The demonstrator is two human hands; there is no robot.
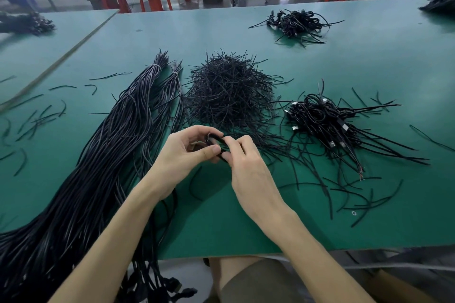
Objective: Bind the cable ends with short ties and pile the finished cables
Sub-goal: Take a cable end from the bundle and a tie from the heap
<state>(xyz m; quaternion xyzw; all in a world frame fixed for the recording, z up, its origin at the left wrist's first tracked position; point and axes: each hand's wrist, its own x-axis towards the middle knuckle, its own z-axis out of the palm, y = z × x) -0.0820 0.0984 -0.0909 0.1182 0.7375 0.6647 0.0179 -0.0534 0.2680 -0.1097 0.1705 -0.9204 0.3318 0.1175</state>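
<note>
My left hand (189, 149) and my right hand (242, 162) meet above the green table (221, 224), both pinching a small coiled black cable (213, 138). Whether a tie is on it is hidden by my fingers. A mound of short black ties (227, 92) lies just beyond my hands. To its right sits a pile of bound cables (325, 118) with plug ends showing. A long bundle of unbound black cables (98, 155) runs along the left and hangs over the near table edge.
Another heap of bound cables (295, 23) lies at the far right of the table. Loose ties (37, 115) are scattered at the left and near the front right (364, 202). More cable heaps sit at the far left (24, 23) and far right corner (440, 3). Red stools (155, 0) stand beyond.
</note>
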